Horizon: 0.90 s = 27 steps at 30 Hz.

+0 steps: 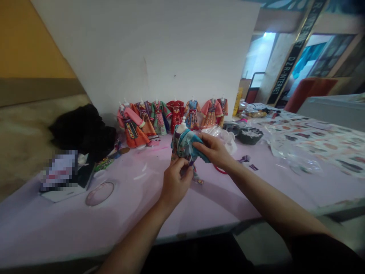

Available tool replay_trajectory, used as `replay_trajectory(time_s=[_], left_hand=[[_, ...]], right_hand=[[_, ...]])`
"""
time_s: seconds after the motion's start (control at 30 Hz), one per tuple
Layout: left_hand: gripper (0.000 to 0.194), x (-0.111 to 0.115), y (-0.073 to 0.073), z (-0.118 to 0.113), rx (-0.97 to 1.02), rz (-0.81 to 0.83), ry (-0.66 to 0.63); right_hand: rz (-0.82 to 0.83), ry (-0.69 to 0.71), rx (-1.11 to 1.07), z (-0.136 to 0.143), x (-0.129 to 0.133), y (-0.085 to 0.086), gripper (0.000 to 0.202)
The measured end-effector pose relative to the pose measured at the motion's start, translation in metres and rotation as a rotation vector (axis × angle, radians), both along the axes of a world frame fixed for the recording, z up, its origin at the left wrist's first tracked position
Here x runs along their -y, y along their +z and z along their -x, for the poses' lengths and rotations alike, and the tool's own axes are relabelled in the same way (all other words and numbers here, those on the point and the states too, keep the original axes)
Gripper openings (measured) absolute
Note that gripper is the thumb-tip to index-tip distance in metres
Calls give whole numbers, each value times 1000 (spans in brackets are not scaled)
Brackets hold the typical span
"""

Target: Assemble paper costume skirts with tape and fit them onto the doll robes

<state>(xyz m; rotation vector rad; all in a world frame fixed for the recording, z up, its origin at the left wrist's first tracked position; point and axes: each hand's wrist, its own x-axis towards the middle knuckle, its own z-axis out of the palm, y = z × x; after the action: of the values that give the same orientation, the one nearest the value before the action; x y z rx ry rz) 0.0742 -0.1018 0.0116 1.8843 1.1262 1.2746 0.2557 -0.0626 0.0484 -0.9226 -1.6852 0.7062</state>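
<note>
A miniature dress (181, 146) in teal and patterned cloth sits on a small white mannequin (183, 123), close in front of me. My right hand (213, 150) pinches the dress's teal sleeve, drawing it out to the right. Lower down, my left hand (177, 180) has thumb and fingers closed on the front of the dress near the waist. The mannequin's lower part is largely hidden behind my left hand. A small patterned piece (199, 181) shows just below the dress, above the tabletop.
Several miniature dresses on stands, including a red one (176, 114), line the white wall. Left lie a black cloth heap (82, 131) and a round clear lid (99, 194). Right are a dark basket (249, 135), plastic wrap (296, 156) and purple scraps (245, 158) on the pink table (137, 209).
</note>
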Motion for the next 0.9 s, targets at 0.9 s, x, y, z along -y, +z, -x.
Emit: replay_trajectory(time_s=[0.9], left_hand=[[4,-12,34,48,-573,-299,64]], right_hand=[[244,217,-219,-34,2,-11,31]])
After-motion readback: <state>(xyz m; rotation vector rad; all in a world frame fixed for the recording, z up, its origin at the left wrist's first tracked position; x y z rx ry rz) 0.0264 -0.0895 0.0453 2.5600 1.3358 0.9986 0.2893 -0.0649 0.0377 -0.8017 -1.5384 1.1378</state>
